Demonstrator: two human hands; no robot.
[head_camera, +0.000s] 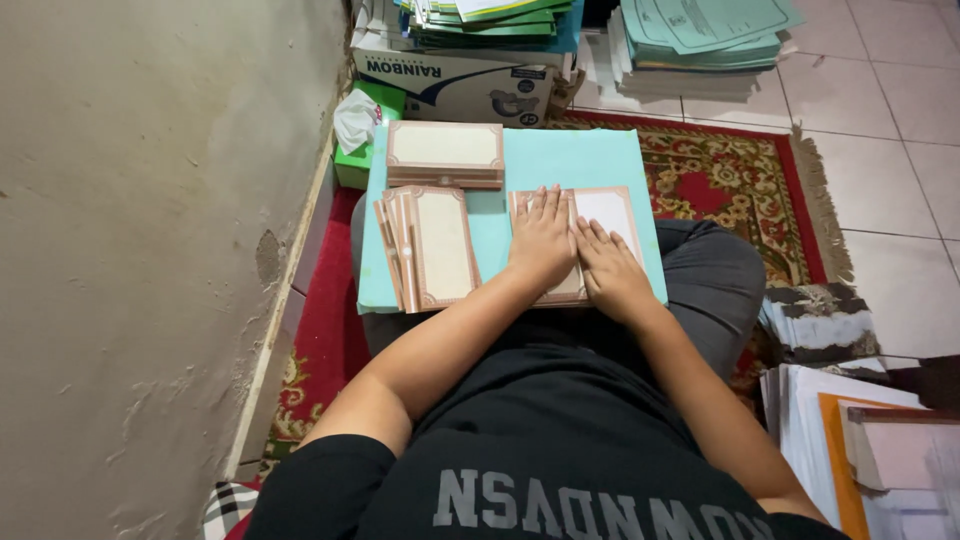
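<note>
Shirt: black fabric (560, 450) with grey lettering fills the bottom centre of the frame, closest to the camera; bare forearms reach up from it toward the middle.
Lap board: pale turquoise board (580, 160) lies across the person's lap at the centre of the frame, over grey trousers (715, 290).
Left hand: left hand (542, 240) lies flat, palm down, fingers together and pointing toward the top of the frame, pressing on the left part of a card; it pinches nothing.
Right hand: right hand (610, 268) lies flat just beside the left, touching it, fingers slightly spread on the same card; nothing is gripped.
Card under the hands: cream card with a brown ornamental border (610, 210) rests on the right half of the board, near its lower edge; only its upper right part shows past the hands.
Fanned cards: small fanned pile of matching cards (430, 245) lies on the left half of the board, near the left hand but apart from it.
Stacked cards: neat stack of the same cards (445, 152) sits at the board's upper left corner.
Surroundings: red patterned rug (720, 175) under the person; cardboard box (460, 85) at top centre with green paper folders (700, 35) beyond; white paper stacks (830, 420) at lower right; rough beige wall (150, 250) along the left.
</note>
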